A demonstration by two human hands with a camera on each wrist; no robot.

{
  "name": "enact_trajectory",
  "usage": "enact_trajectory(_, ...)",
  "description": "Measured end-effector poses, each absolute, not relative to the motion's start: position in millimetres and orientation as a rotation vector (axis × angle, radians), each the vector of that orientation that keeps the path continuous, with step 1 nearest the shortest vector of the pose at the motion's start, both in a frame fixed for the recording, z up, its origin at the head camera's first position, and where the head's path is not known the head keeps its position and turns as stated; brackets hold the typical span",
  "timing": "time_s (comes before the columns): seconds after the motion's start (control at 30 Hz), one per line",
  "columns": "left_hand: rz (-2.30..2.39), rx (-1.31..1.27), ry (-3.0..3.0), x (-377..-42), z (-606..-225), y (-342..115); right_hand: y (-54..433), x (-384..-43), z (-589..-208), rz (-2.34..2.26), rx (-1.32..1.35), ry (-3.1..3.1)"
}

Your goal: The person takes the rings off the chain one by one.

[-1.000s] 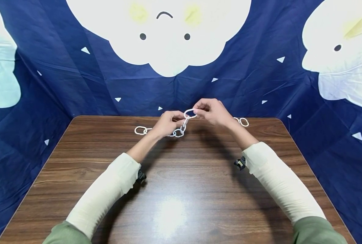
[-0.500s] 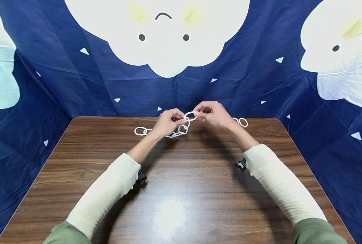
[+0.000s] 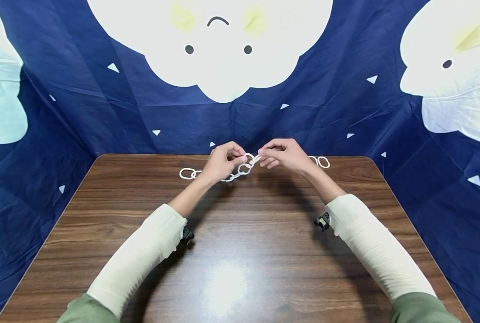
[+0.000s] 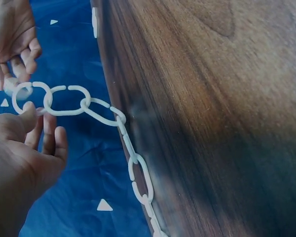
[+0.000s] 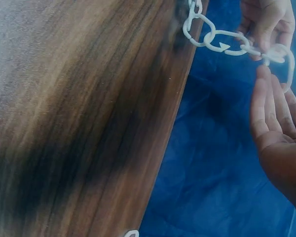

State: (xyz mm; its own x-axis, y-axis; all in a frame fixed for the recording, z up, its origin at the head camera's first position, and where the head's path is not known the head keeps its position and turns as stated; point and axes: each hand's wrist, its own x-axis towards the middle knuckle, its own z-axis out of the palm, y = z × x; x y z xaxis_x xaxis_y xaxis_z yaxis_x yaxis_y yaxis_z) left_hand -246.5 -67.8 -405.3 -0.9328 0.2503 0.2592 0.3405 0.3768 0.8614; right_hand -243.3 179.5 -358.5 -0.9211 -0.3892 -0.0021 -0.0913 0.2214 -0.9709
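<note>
A chain of white plastic links (image 3: 235, 176) runs over the far part of the table. My left hand (image 3: 220, 162) pinches a link (image 4: 16, 98) near the chain's raised end between thumb and fingers. From the right, my right hand (image 3: 285, 154) pinches the end link (image 5: 290, 69) by its outer side. That link is edge-on in the head view, overlapping the one in the left hand. Small gaps show in the sides of several links in the left wrist view. Behind the left hand and forearm, part of the chain is hidden.
The chain's other end (image 3: 181, 174) lies on the wooden table (image 3: 240, 233) left of the left hand. Two more white links (image 3: 329, 162) lie at the back right, partly behind the right wrist. Blue cloth (image 3: 62, 121) with cloud prints stands around the table's back and sides.
The right hand has come down slightly, and its link has turned from face-on to edge-on. The left hand has risen a little, lifting the nearby links.
</note>
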Motion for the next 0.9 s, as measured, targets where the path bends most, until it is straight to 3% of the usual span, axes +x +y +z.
enact_trajectory(0.53,-1.57,-0.588,-2.504,-239.6,-401.1,-65.5,186.6,-240.8,-374.5,-1.969,-0.158,1.931)
enact_trajectory(0.9,-1.485,-0.612,-2.516,-238.8,-401.1,-64.0,186.5,-236.3,-383.7,-1.987,-0.159,1.87)
